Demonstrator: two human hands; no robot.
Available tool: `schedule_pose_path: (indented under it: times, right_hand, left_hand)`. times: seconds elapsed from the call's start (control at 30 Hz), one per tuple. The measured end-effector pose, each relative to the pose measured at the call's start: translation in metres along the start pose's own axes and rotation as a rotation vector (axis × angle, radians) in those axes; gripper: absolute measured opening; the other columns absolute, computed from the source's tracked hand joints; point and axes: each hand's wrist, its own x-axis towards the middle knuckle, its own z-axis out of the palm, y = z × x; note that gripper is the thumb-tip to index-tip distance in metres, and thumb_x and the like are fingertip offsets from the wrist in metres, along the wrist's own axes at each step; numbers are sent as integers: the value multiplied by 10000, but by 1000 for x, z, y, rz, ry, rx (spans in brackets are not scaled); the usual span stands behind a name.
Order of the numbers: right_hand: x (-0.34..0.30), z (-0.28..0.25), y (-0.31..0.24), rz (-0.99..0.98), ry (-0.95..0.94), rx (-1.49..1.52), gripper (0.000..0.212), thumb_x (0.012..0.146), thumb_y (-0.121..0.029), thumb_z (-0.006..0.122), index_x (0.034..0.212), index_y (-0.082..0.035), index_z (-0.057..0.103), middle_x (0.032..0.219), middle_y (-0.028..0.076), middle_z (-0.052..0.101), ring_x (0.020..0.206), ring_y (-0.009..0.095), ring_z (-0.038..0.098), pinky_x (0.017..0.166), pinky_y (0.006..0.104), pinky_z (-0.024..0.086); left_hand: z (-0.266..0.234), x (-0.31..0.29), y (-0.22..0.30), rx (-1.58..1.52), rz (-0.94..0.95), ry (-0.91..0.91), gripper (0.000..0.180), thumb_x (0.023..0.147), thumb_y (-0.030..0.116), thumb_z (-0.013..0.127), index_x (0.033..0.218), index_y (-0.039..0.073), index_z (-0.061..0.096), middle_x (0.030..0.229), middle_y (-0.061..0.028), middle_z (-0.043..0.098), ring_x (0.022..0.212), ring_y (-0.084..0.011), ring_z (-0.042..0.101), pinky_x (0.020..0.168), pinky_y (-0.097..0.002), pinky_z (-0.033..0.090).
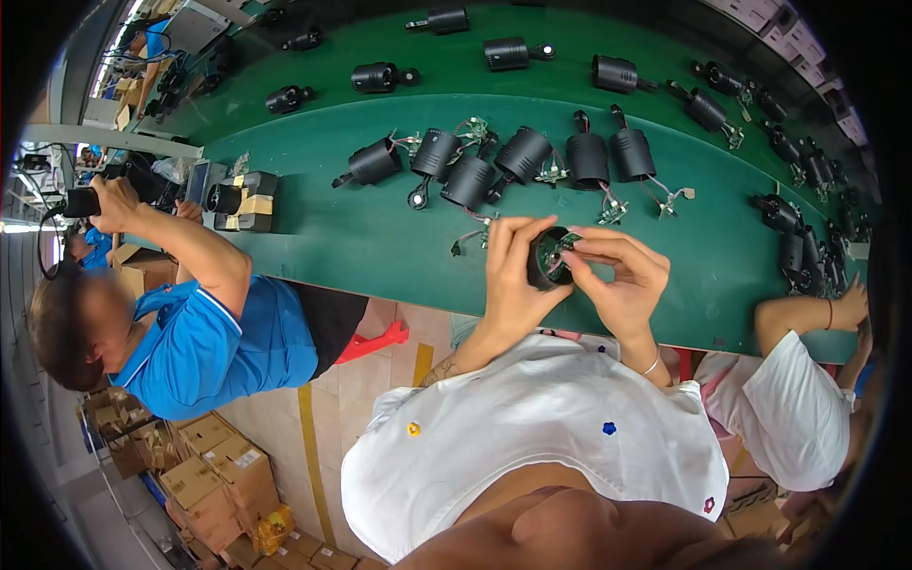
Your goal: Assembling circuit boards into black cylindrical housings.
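Gripping the black cup (pixel 538 274), just off centre toward two o'clock, in the left hand (pixel 513 271) while pinching the green board (pixel 554 250) at its mouth with the right hand (pixel 622 274), probably seating it, and likely needing a gentle, level push next.

Green workbench (pixel 370 242) beside pale floor (pixel 359 418) with yellow stripes (pixel 313 465)

At your left, note a blue-shirted co-worker (pixel 218 347) and, near a yellow floor stripe (pixel 313 456), stacked cardboard boxes (pixel 199 489). At your right, a white-sleeved neighbour (pixel 800 413) is observed.
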Motion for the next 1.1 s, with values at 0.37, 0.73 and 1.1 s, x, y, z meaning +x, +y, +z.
schedule_pose_path:
  times: [0.37, 0.73, 1.1]
  right_hand:
    - [15, 1, -8, -66, -240, 47, 161, 587, -4, 768, 733, -54, 721, 967, 49, 607, 973, 218, 568, 815, 317, 484]
    - [23, -4, -20, -44, -443, -97, 118, 593, -21, 735, 694, -53, 683, 974, 43, 575, 1141, 288, 513, 899, 376, 454]
    - [13, 1, -18, -72, -420, -55, 172, 605, -49, 772, 733, -46, 658, 1006, 49, 594, 1177, 311, 508, 973, 420, 424]
  left_hand:
    - [5, -4, -2, -416, 8, 205, 561, 570, 47, 807, 1067, 84, 548, 922, -57, 472, 924, -220, 475, 826, -349, 440]
    - [15, -9, -1, -381, 38, 245, 421, 618, 2, 721, 997, 73, 552, 931, -75, 455, 879, -225, 464, 788, -369, 468]
    - [14, -7, 4, -380, 44, 341, 398, 642, 15, 738, 991, 78, 557, 993, -87, 462, 898, -243, 463, 823, -409, 500]
